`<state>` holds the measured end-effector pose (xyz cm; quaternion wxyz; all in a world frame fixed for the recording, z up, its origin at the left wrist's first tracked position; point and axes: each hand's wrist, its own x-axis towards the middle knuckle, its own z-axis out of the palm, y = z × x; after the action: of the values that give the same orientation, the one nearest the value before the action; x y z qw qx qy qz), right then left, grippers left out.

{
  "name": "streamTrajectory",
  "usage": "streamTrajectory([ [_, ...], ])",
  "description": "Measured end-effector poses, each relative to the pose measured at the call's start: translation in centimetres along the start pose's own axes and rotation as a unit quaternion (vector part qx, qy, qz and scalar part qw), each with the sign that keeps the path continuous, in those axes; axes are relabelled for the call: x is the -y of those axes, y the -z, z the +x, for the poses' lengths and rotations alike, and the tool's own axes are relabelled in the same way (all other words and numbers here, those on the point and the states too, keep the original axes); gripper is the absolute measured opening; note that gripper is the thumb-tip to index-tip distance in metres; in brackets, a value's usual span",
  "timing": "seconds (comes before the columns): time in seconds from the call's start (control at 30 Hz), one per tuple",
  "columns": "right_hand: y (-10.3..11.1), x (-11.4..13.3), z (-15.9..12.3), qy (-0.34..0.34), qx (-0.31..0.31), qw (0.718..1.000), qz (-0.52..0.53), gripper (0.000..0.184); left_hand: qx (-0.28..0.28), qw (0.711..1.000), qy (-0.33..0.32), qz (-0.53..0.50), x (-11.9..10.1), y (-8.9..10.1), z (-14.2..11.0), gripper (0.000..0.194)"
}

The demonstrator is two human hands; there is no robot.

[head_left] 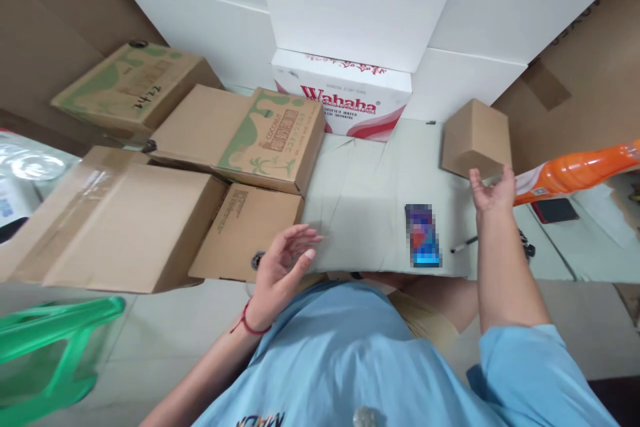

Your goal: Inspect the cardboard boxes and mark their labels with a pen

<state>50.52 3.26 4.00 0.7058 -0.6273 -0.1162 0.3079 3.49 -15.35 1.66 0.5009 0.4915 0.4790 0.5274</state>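
Note:
My left hand (pixel 283 263) is held above the table's front edge, its fingers loosely spread and nothing in them. A cardboard box with a round dark hole lies beside it. At the right, my right hand (pixel 493 195) reaches out with thumb and a finger apart, overlapping the lower edge of a small brown cardboard box (pixel 475 137). Whether it touches that box I cannot tell; its middle fingers are hardly visible. Just right of this hand is an orange bottle (pixel 580 172), its lower end partly behind the hand. A phone (pixel 423 235) with a blurred screen lies between my arms.
Several cardboard boxes (pixel 125 207) crowd the left, two with green coconut print. A white Wahaha carton (pixel 345 93) stands at the back against white panels. A black pen (pixel 464 244) and a dark flat object (pixel 555 211) lie rightward. A green stool (pixel 60 353) stands lower left.

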Motion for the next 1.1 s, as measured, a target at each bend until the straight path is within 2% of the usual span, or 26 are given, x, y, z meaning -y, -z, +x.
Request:
streamTrajectory([
  [0.07, 0.2, -0.6, -1.4, 0.008, 0.017, 1.0, -0.011, 0.033, -0.053, 0.99, -0.085, 0.097, -1.2, 1.8, -0.1, 0.028],
  [0.1, 0.4, -1.2, -2.6, 0.011, 0.03, 0.999, -0.016, 0.033, -0.095, 0.972, -0.139, 0.163, -1.7, 3.0, 0.0, 0.022],
  [0.17, 1.1, -2.8, -5.8, 0.01, 0.067, 0.997, -0.029, 0.031, -0.201, 0.909, -0.215, 0.294, -2.4, 5.7, 0.1, 0.011],
  [0.23, 1.7, -4.8, -10.0, -0.001, 0.117, 0.992, -0.047, 0.031, -0.274, 0.868, -0.193, 0.367, -2.5, 8.3, 0.2, 0.01],
  [0.3, 1.9, -6.9, -14.5, -0.024, 0.176, 0.982, -0.068, 0.033, -0.285, 0.855, -0.139, 0.41, -2.0, 10.2, 0.0, 0.018],
  [0.4, 1.3, -9.9, -20.8, -0.074, 0.283, 0.95, -0.113, 0.03, -0.24, 0.853, -0.128, 0.446, -0.7, 11.1, -0.4, 0.042],
  [0.5, -0.3, -12.6, -25.5, -0.117, 0.395, 0.897, -0.158, 0.033, -0.181, 0.849, -0.139, 0.477, 0.9, 10.1, -0.5, 0.051],
  [0.63, -2.5, -15.5, -29.6, -0.13, 0.492, 0.837, -0.199, 0.056, -0.093, 0.826, -0.077, 0.551, 2.0, 8.0, -0.6, 0.051],
  [0.73, -3.0, -16.4, -31.9, -0.134, 0.549, 0.797, -0.216, 0.069, -0.075, 0.804, -0.052, 0.587, 1.7, 7.0, -1.2, 0.064],
  [0.8, -2.4, -16.2, -32.9, -0.139, 0.582, 0.77, -0.219, 0.07, -0.054, 0.815, -0.072, 0.573, 1.3, 6.6, -1.9, 0.07],
  [0.87, -1.0, -15.6, -33.3, -0.143, 0.599, 0.756, -0.22, 0.072, -0.011, 0.828, -0.107, 0.55, 1.1, 6.1, -2.9, 0.068],
  [0.97, 1.8, -14.8, -33.1, -0.147, 0.591, 0.762, -0.223, 0.076, 0.044, 0.833, -0.154, 0.529, 1.3, 5.2, -4.1, 0.065],
  [1.1, 5.2, -15.0, -33.1, -0.179, 0.556, 0.776, -0.237, 0.076, 0.068, 0.843, -0.167, 0.506, 1.6, 4.4, -4.9, 0.07],
])
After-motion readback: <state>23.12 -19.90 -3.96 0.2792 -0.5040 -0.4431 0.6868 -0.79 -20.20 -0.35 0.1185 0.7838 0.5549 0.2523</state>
